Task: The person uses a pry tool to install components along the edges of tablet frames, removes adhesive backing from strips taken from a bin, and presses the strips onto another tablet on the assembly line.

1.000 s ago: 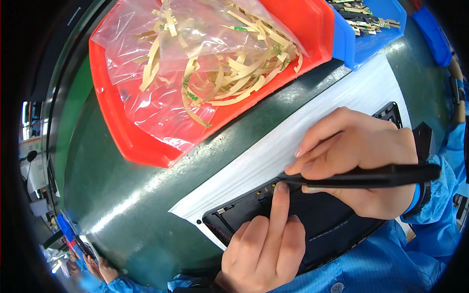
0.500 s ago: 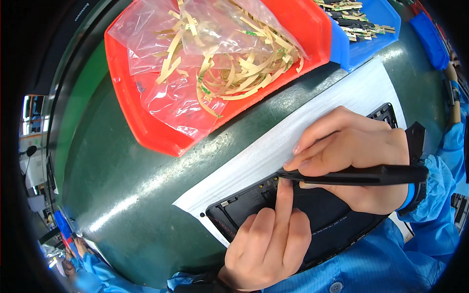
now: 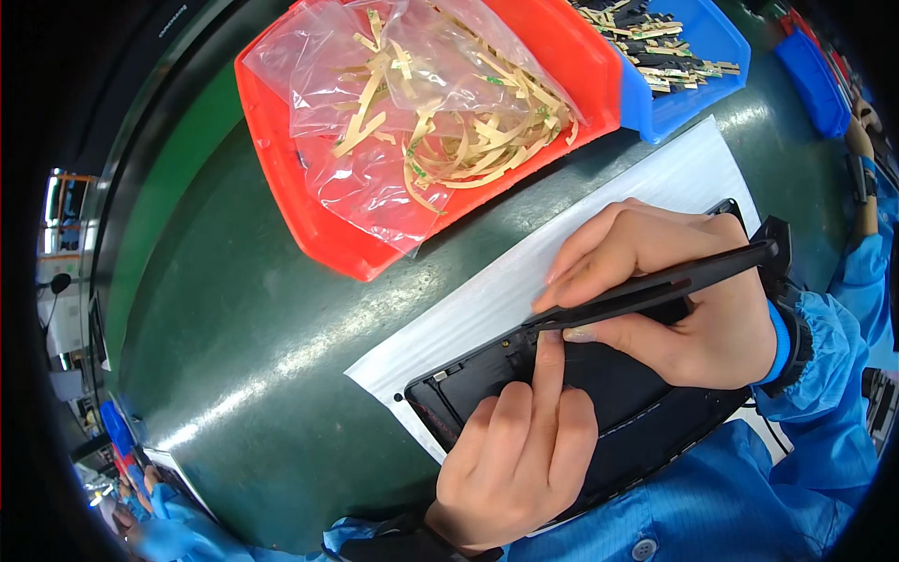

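Work apparently unfinished in head view: black shallow rectangular housing (image 3: pixel 618 384) lying near, on thin white sheet (image 3: pixel 468 323), slim black tweezer-like tool (image 3: pixel 655 288) reaching to far edge. Right hand (image 3: pixel 716 323) pinched narrow around tool. Left hand (image 3: pixel 520 459) with index straight, touching just beside tool's tip, others curled; hidden grip impossible to tell. Far left, tan strips (image 3: pixel 487 150) in red plastic bin (image 3: pixel 328 239). Finished share and remainder unclear.

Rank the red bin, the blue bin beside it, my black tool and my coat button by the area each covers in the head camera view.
Largest first:
1. Red bin
2. Blue bin
3. Black tool
4. Coat button
Both bins are cut off at the top.
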Demonstrator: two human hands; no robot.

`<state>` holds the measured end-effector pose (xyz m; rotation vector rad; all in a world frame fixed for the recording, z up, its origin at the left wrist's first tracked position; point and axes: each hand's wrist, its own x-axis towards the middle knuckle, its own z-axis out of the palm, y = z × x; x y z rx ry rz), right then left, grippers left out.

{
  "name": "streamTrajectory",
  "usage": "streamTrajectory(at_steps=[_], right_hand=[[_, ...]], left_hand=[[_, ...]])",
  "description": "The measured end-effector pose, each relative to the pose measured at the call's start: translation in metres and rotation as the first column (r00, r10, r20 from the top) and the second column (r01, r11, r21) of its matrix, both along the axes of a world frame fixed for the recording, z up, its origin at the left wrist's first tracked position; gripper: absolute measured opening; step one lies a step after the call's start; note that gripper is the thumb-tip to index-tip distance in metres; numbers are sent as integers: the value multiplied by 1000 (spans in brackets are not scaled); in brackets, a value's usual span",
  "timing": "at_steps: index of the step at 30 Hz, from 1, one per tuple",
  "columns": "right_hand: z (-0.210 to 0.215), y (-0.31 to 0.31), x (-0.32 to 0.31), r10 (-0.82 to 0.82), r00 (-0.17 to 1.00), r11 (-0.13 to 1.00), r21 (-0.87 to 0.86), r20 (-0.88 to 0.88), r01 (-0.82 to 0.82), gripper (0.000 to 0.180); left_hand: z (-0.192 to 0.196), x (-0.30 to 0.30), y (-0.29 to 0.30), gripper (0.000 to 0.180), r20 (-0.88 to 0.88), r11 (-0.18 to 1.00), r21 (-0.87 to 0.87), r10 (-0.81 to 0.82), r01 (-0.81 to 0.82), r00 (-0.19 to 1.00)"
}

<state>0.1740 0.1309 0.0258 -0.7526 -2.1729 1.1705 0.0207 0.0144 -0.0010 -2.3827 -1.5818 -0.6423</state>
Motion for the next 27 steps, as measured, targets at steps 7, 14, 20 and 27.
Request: streamTrajectory(at_steps=[7,14,20,27], right_hand=[[3,1,0,8,999,1000,-13,32,-8,15],[1,0,-1,-3,1000,999,-36,19,4,15],[1,1,-3,-1,1000,1000,30,9,1,13],[-3,-7,-4,-1,997,981,192,-72,15,15]], left_hand=[[0,-1,0,9,12,1000,13,-14,14,1000],[-3,-1,0,7,16,1000,-12,-22,22,1000],[-17,1,1,1,32,987,159,-22,17,999],[-16,1,-1,4,20,989,144,-21,18,1000]])
